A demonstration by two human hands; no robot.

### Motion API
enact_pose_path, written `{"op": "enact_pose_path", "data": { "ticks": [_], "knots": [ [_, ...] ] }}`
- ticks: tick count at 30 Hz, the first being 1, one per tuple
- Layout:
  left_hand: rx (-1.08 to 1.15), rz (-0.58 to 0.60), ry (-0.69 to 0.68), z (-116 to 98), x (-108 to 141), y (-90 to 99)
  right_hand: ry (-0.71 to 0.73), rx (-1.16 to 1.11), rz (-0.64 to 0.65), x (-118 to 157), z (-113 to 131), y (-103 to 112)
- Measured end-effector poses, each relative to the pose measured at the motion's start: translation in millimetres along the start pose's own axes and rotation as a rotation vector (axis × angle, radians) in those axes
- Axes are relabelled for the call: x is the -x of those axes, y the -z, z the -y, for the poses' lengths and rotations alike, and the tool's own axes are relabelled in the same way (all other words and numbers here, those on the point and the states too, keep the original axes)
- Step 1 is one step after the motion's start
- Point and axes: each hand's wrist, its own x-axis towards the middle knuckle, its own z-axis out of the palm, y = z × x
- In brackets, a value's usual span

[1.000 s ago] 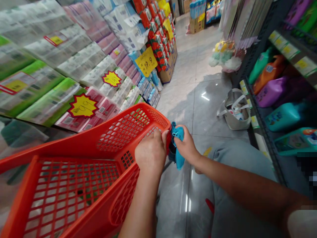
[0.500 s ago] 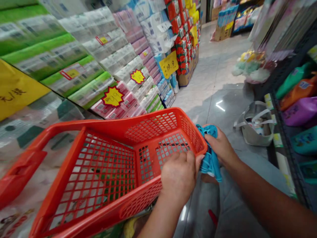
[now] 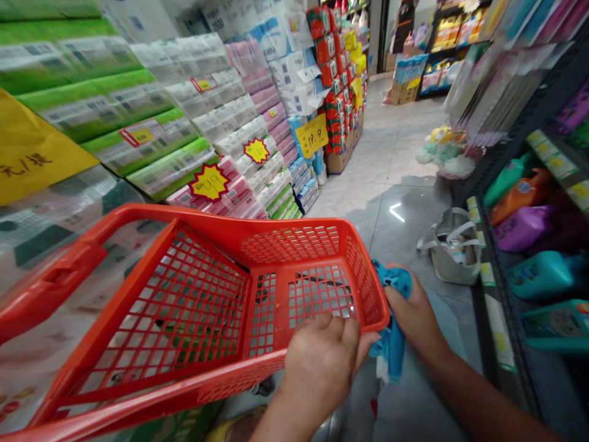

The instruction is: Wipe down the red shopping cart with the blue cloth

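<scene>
A red plastic shopping cart basket (image 3: pixel 280 307) with lattice walls fills the middle of the view, and nothing lies in it. My left hand (image 3: pixel 319 362) is closed over its near rim by the right corner, fingers curled inside and thumb outside. Beyond the short right end, my right hand (image 3: pixel 414 313) grips a bunched blue cloth (image 3: pixel 391 344). The cloth is against or close beside the outer wall; contact is partly hidden. A loose end of it hangs below my fingers. The red cart handle (image 3: pixel 59 273) points to the left.
Stacked tissue packs (image 3: pixel 151 110) with a yellow price sign (image 3: pixel 310 136) line the left side. A shelf of detergent bottles (image 3: pixel 543 273) runs along the right. A pale tote bag (image 3: pixel 453 255) stands on the grey tiled floor (image 3: pixel 363 193). A person (image 3: pixel 405 27) is far back.
The view has tilted up and turned slightly, so the shelves and aisle sit lower. Both hands keep their grips, appearing a little lower in view with the basket.
</scene>
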Motion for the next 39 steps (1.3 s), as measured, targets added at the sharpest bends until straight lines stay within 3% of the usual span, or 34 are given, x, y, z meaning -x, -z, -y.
{"op": "enact_pose_path", "data": {
  "ticks": [5,11,14,18,21,24,27,30,33,36,39],
  "knots": [
    [0.068,-0.005,-0.066,-6,16,7.5,-0.01,0.0,0.01,-21,10,-1],
    [0.088,-0.116,-0.147,-22,39,9.5,-0.026,0.112,-0.079,11,3,29],
    [0.115,-0.096,-0.162,-22,45,10.6,-0.025,0.117,-0.095,23,-1,33],
    [0.153,-0.03,-0.151,-2,51,18.7,0.012,0.114,-0.115,54,-11,27],
    [0.163,-0.011,-0.15,20,56,25.5,-0.027,0.078,-0.059,72,-19,19],
    [0.145,0.031,-0.131,33,58,29.3,-0.019,0.04,-0.009,61,-22,5],
    [0.093,0.051,-0.036,27,57,29.4,0.043,-0.002,-0.088,45,-20,-11],
    [0.074,0.009,0.063,13,57,23.3,0.144,0.013,-0.03,56,-20,-21],
    [0.035,-0.069,0.153,8,62,14.1,0.365,0.095,0.102,68,-16,-20],
    [0.026,-0.108,0.193,12,70,8.6,0.641,0.22,0.083,50,-5,-17],
    [0.037,-0.119,0.218,15,76,7.3,0.818,0.412,0.15,32,5,-20]
  ]
}}
